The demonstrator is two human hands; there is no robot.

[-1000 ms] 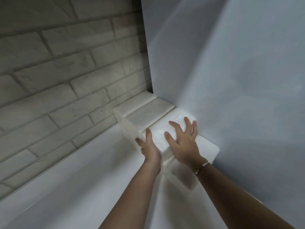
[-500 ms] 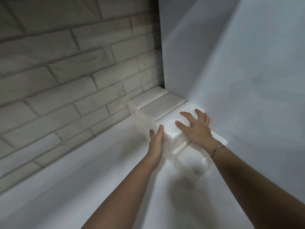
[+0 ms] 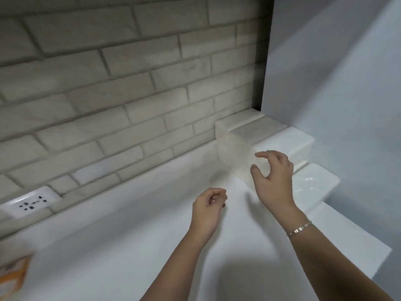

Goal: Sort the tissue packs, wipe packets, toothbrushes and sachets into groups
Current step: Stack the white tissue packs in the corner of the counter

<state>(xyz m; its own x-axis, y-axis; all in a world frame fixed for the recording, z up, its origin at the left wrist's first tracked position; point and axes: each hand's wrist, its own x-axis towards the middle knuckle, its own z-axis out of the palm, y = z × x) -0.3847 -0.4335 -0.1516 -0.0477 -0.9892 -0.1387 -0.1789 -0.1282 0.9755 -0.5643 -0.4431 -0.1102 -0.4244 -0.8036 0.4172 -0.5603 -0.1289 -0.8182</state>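
1. Packet (image 3: 13, 272), orange and white, at 8 o'clock in the view, cut by the frame edge; blurred, kind not legible.
2. Socket (image 3: 32, 204), white, at 9 o'clock, set low in the brick wall (image 3: 130, 83), just above the white counter (image 3: 130, 246).
3. Left hand (image 3: 208, 208), at 6 o'clock of centre, over bare counter; fingers curled in to the palm, nothing seen in its hold; apart from the packs.
4. Right hand (image 3: 273, 181), at 4 o'clock; fingers spread and arched, thumb wide of them, gripping nothing. Fingertips lie just before the near face of the row; contact cannot be told. Bracelet (image 3: 300, 229) on the wrist.
5. Tissue packs (image 3: 288, 142), white, clear-wrapped, at 3 o'clock: a row side by side in the corner where the brick wall meets the grey panel (image 3: 336, 83).
6. Low tissue pack (image 3: 314, 183), at 3 o'clock of the right hand, flat against the grey panel, just beside the row and lower than its top.
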